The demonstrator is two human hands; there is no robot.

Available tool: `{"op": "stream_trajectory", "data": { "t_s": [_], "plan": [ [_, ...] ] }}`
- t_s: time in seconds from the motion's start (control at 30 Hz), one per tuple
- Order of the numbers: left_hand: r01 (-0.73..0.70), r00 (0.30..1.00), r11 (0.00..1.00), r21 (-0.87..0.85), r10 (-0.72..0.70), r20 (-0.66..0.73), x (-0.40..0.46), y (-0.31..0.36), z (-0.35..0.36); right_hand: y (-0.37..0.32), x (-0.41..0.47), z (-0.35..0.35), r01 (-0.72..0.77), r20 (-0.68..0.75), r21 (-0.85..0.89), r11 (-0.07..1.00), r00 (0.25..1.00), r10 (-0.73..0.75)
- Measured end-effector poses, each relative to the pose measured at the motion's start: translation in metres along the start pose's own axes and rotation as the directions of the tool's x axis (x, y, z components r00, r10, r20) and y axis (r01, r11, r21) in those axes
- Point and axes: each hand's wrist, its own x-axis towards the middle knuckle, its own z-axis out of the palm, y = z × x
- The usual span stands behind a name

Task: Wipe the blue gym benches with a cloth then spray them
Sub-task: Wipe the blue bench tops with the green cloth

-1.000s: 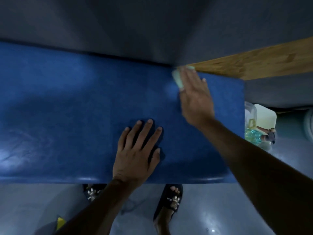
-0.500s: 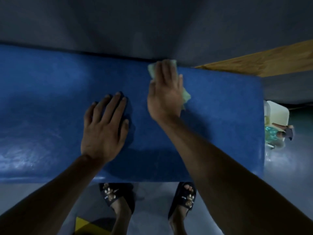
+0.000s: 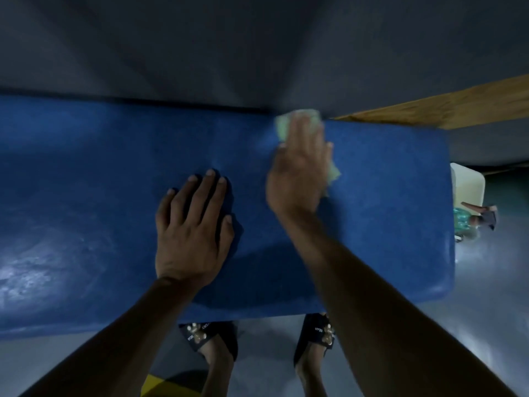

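Bench: blue padded gym bench (image 3: 100, 173), laid across the view; its top is used as the tabletop, and a pale sheen is seen at the left part.
Cloth: light green cloth (image 3: 286, 124), pressed flat on the tabletop near the far edge, mostly covered by the right hand; a corner is seen at the right of the palm.
Right hand: right hand (image 3: 299, 170) is laid flat on the cloth with straight fingers; nothing is gripped.
Left hand: left hand (image 3: 191, 224) is spread flat on the tabletop, just beside the right hand; nothing is held.
Spray bottle: bottle with green liquid (image 3: 465, 223) is seen on the floor past the right end of the bench.
Feet: black sandals (image 3: 313, 332) are seen under the near edge.
Background: wooden board (image 3: 458, 110) at the far right.
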Motion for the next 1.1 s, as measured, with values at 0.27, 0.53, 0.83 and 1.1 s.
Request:
{"op": "stream_trajectory", "data": {
  "t_s": [0.27, 0.53, 0.83, 1.1],
  "plan": [
    [0.017, 1.0, 0.999, -0.03, -0.017, -0.014, 0.0, 0.001, 0.001, 0.115, 0.029, -0.031, 0.289, 0.178, -0.047, 0.956, 0.944, -0.277],
    [0.022, 1.0, 0.999, -0.028, -0.023, -0.015, -0.001, 0.001, 0.004, 0.036, 0.001, -0.005, -0.174, -0.099, 0.011, 0.985, 0.98, 0.174],
    [0.024, 0.999, 0.999, -0.046, -0.026, -0.022, -0.001, 0.001, 0.004, 0.105, -0.014, -0.033, 0.335, 0.118, -0.076, 0.939, 0.938, -0.325],
    [0.025, 1.0, 0.998, -0.05, -0.025, -0.004, -0.001, 0.001, 0.006, 0.034, -0.055, -0.009, -0.124, -0.113, 0.003, 0.992, 0.986, 0.123]
  ]
}}
